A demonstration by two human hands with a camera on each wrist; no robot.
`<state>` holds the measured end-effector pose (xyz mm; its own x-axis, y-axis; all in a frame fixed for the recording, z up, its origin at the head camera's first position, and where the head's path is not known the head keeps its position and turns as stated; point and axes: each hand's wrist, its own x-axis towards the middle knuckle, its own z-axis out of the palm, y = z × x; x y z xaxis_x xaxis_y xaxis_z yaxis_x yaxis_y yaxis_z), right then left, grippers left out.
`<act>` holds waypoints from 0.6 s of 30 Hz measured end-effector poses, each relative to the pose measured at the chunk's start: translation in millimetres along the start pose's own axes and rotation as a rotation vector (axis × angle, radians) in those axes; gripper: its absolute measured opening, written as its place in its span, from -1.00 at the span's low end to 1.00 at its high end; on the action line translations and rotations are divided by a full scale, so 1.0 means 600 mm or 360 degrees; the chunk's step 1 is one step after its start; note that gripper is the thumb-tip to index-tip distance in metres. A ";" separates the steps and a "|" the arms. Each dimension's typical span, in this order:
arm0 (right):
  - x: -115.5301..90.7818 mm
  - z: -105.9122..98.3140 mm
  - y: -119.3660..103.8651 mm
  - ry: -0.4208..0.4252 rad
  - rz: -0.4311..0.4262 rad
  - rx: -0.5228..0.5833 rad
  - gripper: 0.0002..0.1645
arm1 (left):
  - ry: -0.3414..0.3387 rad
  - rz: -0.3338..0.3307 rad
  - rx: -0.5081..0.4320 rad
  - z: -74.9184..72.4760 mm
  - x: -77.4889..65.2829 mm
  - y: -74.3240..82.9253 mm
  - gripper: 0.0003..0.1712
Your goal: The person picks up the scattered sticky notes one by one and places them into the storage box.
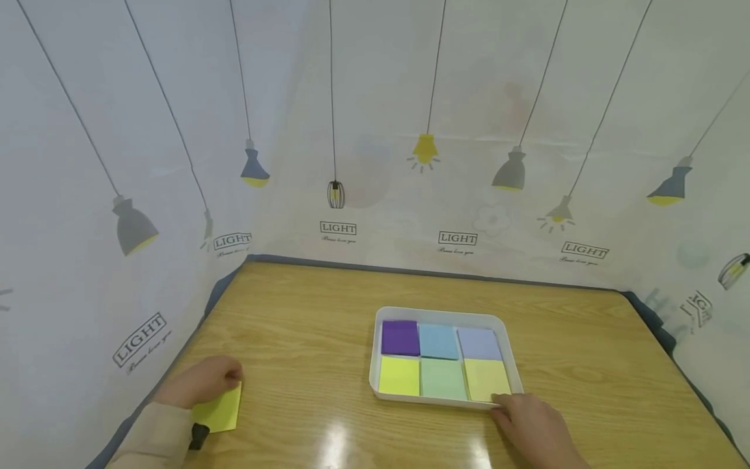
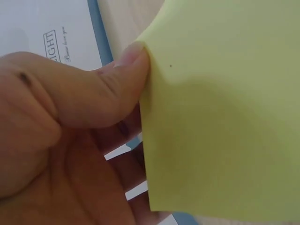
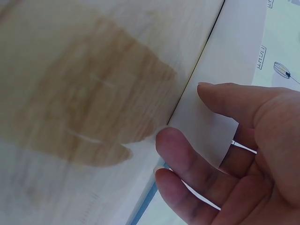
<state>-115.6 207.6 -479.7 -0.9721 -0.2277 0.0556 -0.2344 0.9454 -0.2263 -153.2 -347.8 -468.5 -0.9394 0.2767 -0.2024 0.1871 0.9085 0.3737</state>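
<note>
At the left of the table, my left hand (image 1: 205, 381) holds a yellow sticky note (image 1: 219, 410). The left wrist view shows the thumb (image 2: 117, 89) on the near face of the note (image 2: 211, 117) at its edge, the other fingers behind it. On the right, my right hand (image 1: 536, 423) rests its fingertips against the near right corner of a white tray (image 1: 433, 401). In the right wrist view its thumb and fingers (image 3: 178, 150) are apart and loosely bent beside the tray's wall (image 3: 206, 126).
Inside the tray lie square paper pads in two rows: purple (image 1: 401, 338), blue (image 1: 439, 342) and lavender (image 1: 479, 344) behind, bright yellow (image 1: 400, 376), green (image 1: 443, 379) and pale yellow (image 1: 487, 380) in front. A lamp-printed curtain (image 1: 387, 195) encloses the wooden table (image 1: 305, 326).
</note>
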 end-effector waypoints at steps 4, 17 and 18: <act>-0.001 -0.001 0.000 0.0004 -0.0003 0.0003 -0.74 | 0.0015 0.0080 0.0031 -0.001 0.010 0.018 -0.91; 0.000 0.005 0.004 0.0041 -0.0004 -0.0006 -0.74 | 0.0009 0.0093 -0.0028 0.012 0.053 0.065 -0.87; 0.000 0.006 0.004 0.0042 0.0000 -0.0006 -0.74 | 0.0010 0.0101 -0.0030 0.012 0.055 0.070 -0.87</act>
<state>-116.1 209.0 -483.5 -0.9718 -0.2214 0.0814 -0.2343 0.9463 -0.2229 -174.4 -298.2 -466.2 -0.9277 0.3313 -0.1720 0.2408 0.8833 0.4023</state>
